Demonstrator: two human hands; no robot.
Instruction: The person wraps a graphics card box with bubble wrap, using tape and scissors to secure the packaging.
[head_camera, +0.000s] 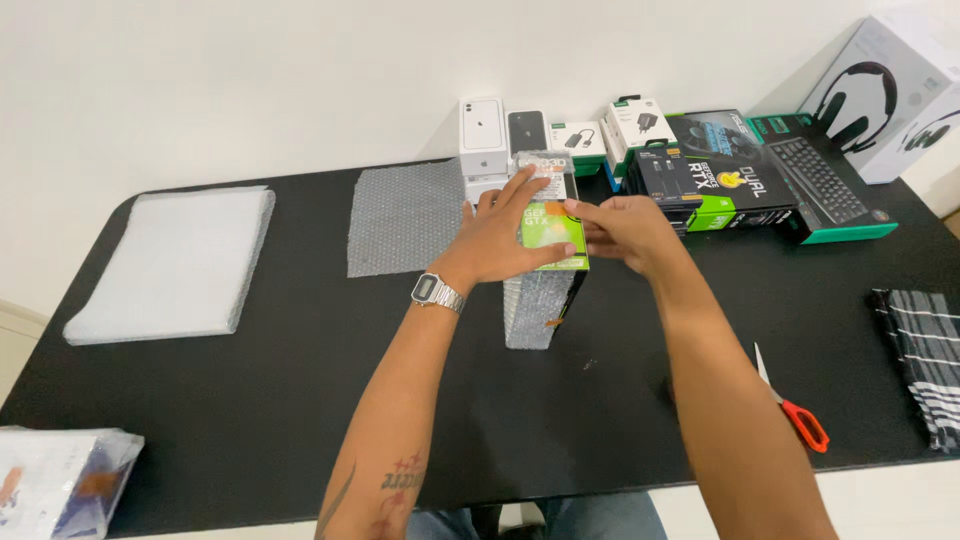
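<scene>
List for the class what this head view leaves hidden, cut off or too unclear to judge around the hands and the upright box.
- Upright box: its top face is largely covered by the left hand and right hand; the far side faces away.
- Right hand's grip: fingertips lie behind the box edge, so contact is unclear.
- Scissors: partly hidden by the right forearm.
- Striped cloth: cut off by the right edge.
- Wrapped parcel: cut off at the bottom-left corner.
</scene>
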